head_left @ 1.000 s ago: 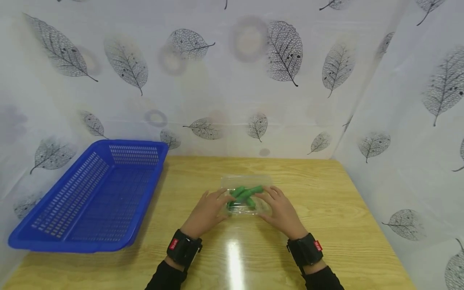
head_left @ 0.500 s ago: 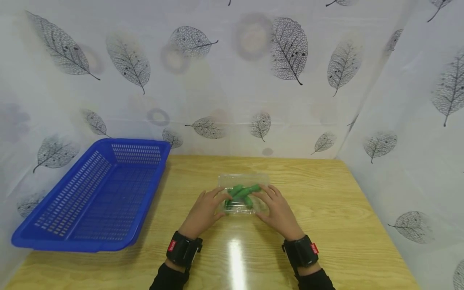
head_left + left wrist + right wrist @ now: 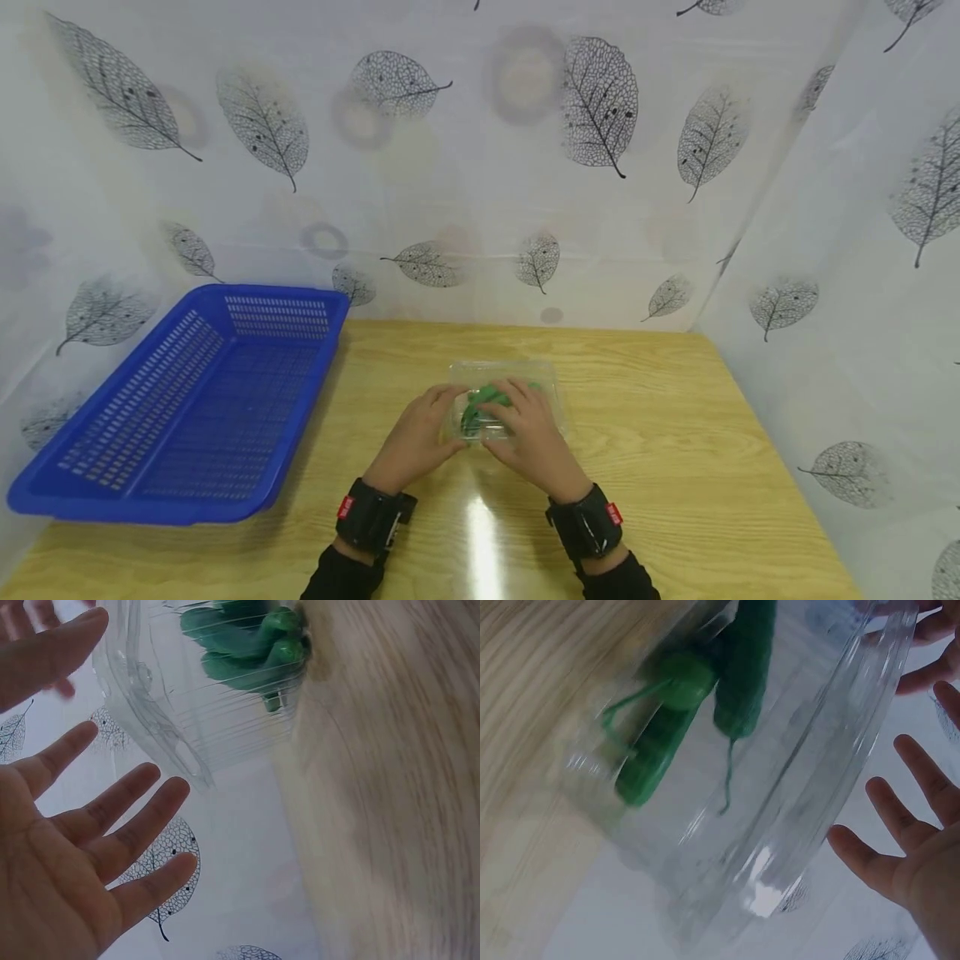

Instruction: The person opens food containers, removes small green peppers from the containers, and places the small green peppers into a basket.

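A clear plastic box (image 3: 555, 408) lies on the table in the head view, with several green cucumber-like vegetables (image 3: 480, 398) inside. Thin stems hang from these vegetables (image 3: 746, 682) in the right wrist view. My left hand (image 3: 416, 433) is at the box's left side, its fingers spread and fairly straight; whether they touch it I cannot tell. Over the right half of the box, my right hand (image 3: 536, 437) hides part of the contents. Its fingers (image 3: 889, 817) are extended beside the rim in the right wrist view, gripping nothing.
A large blue plastic basket (image 3: 150, 508) stands on the left of the wooden table (image 3: 645, 467). Leaf-printed white sheeting (image 3: 465, 183) rises behind the table and along both sides.
My right hand has moved left from the box's right edge to over its contents, covering more of the green vegetables. The left hand has stayed nearly in place, at the box's left side.
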The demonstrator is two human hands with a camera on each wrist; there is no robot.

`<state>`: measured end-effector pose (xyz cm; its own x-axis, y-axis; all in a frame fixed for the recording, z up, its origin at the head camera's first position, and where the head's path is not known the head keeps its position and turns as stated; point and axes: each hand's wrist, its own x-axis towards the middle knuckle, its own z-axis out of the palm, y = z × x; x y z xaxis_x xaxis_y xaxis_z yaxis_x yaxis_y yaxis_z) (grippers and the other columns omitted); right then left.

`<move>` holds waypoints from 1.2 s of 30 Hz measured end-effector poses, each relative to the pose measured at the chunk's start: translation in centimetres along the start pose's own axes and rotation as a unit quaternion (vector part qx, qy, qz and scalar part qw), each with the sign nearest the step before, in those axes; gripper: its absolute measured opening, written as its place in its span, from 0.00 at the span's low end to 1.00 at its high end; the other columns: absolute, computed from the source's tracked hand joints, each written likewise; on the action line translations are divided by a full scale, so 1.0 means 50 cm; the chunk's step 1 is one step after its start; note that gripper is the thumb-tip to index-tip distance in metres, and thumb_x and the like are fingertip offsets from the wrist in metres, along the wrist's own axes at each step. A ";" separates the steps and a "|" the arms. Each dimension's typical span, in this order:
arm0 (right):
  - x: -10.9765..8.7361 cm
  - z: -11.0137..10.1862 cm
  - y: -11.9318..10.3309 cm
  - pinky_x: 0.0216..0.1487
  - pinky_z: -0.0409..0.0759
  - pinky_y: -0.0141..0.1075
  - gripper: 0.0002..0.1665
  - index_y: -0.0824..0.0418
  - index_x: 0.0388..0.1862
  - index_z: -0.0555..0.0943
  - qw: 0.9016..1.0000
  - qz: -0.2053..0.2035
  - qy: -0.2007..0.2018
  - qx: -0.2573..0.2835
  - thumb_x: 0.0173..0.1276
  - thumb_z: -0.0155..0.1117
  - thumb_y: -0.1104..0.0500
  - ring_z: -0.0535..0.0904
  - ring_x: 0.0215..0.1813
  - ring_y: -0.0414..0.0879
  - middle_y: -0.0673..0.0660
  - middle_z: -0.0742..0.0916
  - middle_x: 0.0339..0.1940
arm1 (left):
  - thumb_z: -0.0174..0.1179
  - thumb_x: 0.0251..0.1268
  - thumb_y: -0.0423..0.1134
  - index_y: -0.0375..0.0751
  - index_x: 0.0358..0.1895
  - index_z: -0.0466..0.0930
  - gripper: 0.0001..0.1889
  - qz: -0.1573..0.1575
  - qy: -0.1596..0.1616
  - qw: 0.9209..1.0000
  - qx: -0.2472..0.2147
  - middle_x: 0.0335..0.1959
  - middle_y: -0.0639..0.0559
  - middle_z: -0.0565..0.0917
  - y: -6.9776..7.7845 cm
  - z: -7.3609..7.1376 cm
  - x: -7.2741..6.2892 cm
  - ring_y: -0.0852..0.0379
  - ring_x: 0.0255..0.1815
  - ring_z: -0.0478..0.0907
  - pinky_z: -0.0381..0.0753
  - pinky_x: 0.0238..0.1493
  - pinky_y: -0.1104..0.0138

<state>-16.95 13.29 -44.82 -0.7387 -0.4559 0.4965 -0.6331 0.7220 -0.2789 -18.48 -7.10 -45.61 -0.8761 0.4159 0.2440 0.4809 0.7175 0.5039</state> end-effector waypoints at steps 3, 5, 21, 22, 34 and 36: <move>0.015 0.022 -0.022 0.62 0.65 0.61 0.21 0.51 0.46 0.83 1.000 -0.023 -0.011 0.001 0.51 0.75 0.53 0.67 0.68 0.59 0.56 0.76 0.64 | 0.73 0.47 0.41 0.49 0.67 0.63 0.41 0.004 0.005 1.000 0.000 0.63 0.45 0.71 0.000 0.001 -0.004 0.46 0.61 0.72 0.73 0.59 0.52; 0.018 0.035 -0.029 0.63 0.66 0.60 0.18 0.50 0.43 0.84 0.999 -0.030 -0.019 -0.010 0.52 0.74 0.52 0.67 0.68 0.60 0.55 0.76 0.64 | 0.72 0.48 0.42 0.46 0.68 0.62 0.41 0.003 0.007 1.000 0.002 0.63 0.43 0.71 -0.001 0.003 -0.007 0.45 0.61 0.72 0.74 0.58 0.52; 0.013 0.059 -0.022 0.62 0.70 0.47 0.30 0.54 0.56 0.77 0.998 -0.024 -0.026 -0.047 0.52 0.74 0.58 0.73 0.63 0.51 0.55 0.79 0.60 | 0.63 0.56 0.56 0.29 0.66 0.61 0.43 -0.094 -0.056 0.994 0.026 0.61 0.34 0.72 -0.013 0.009 -0.012 0.39 0.59 0.73 0.74 0.57 0.51; 0.013 0.059 -0.021 0.62 0.70 0.47 0.30 0.54 0.56 0.77 0.998 -0.026 -0.025 -0.048 0.52 0.74 0.58 0.73 0.63 0.50 0.55 0.80 0.60 | 0.63 0.55 0.56 0.29 0.66 0.62 0.42 -0.094 -0.055 0.994 0.022 0.61 0.35 0.72 -0.013 0.011 -0.012 0.39 0.59 0.73 0.74 0.56 0.51; 0.014 0.062 -0.015 0.60 0.71 0.47 0.29 0.55 0.55 0.77 0.998 -0.046 -0.008 -0.051 0.52 0.74 0.57 0.75 0.61 0.51 0.55 0.82 0.57 | 0.69 0.53 0.42 0.29 0.62 0.61 0.37 -0.189 -0.037 0.958 -0.214 0.61 0.31 0.68 -0.006 0.026 -0.003 0.35 0.59 0.71 0.75 0.53 0.49; 0.013 0.063 -0.014 0.59 0.72 0.47 0.29 0.55 0.55 0.78 0.997 -0.050 -0.006 -0.050 0.52 0.74 0.57 0.76 0.60 0.52 0.55 0.82 0.56 | 0.70 0.52 0.39 0.28 0.61 0.61 0.36 -0.210 -0.030 0.941 -0.262 0.60 0.30 0.68 -0.001 0.030 -0.002 0.34 0.58 0.70 0.76 0.52 0.48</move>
<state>-17.72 10.87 -46.89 -0.6759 -0.5349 0.5071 -0.6786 0.7200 -0.1451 -18.35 -6.34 -46.88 -0.9744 0.1979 -0.1071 -0.0046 0.4582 0.8888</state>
